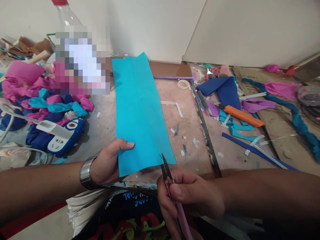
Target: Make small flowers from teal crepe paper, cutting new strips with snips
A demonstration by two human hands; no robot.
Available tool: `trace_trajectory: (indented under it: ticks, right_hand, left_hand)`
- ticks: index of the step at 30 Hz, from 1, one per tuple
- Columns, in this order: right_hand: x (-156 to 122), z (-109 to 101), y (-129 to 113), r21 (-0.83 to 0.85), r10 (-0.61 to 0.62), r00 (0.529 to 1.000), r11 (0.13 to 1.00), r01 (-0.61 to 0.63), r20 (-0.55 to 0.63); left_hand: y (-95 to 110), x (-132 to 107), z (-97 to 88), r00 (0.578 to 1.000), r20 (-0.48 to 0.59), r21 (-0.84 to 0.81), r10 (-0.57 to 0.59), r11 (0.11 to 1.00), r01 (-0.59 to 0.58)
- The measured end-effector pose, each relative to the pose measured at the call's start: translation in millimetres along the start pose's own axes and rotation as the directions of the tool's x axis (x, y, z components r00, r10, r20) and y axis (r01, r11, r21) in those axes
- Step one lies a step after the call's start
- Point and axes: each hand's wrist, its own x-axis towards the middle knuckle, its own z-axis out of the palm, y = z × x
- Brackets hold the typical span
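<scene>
A long turquoise sheet (138, 106), paper or thin fabric with faint lengthwise creases, is held up above the work board. My left hand (108, 161) grips its lower left edge, the thumb on top and the fingers hidden beneath. In my right hand (186, 193) is a pair of scissors (167, 173) with pinkish handles. Their slightly parted blades point away from me at the sheet's near edge, close to its lower right corner, and one tip lies over the turquoise surface.
Left stand a blue-white power strip (65, 136) with a plugged-in charger and crumpled pink, blue and turquoise pieces (42, 103). Right lie an orange cutter (243, 116), a tape roll (183, 84), blue scraps (222, 91) and cardboard (282, 133). A wall (155, 26) closes the back.
</scene>
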Motion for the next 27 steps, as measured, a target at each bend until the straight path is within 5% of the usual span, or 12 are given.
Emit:
trace_trajectory:
  ticks: [22, 27]
  right_hand:
    - [-0.4, -3.1, 2.7, -0.044, 0.020, 0.999, 0.999, -0.022, -0.050]
    - [0.7, -2.6, 2.3, -0.043, 0.005, 1.000, 0.999, -0.006, -0.022]
  left_hand:
    - [-0.3, -0.6, 1.3, 0.998, -0.060, 0.050, -0.028, 0.998, 0.031]
    - [-0.3, -0.7, -0.6, 1.000, 0.002, 0.026, -0.024, 0.999, 0.024]
